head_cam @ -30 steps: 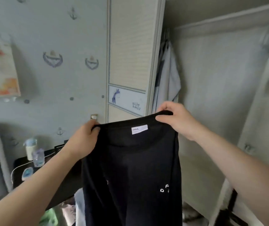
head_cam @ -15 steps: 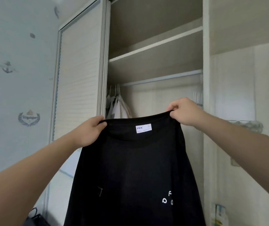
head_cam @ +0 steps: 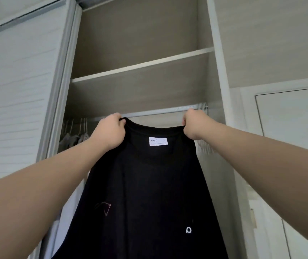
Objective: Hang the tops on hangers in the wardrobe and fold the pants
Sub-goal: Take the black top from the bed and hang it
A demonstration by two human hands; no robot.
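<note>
Left grip (head_cam: 110, 131) and right grip (head_cam: 194, 124) each pinch the black top (head_cam: 149, 193) at either end of its collar, fingers curled. Top hangs free between them, in front of the wardrobe (head_cam: 218, 71), just below the rail (head_cam: 158, 112). No hanger in it yet. Likely best: hold with one grip, reach for the pale hangers (head_cam: 204, 148) at right, and avoid stretching the neck.

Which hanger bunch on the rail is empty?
The right bunch, just beside the right hand: bare hangers. The left bunch carries pale clothes.
</note>
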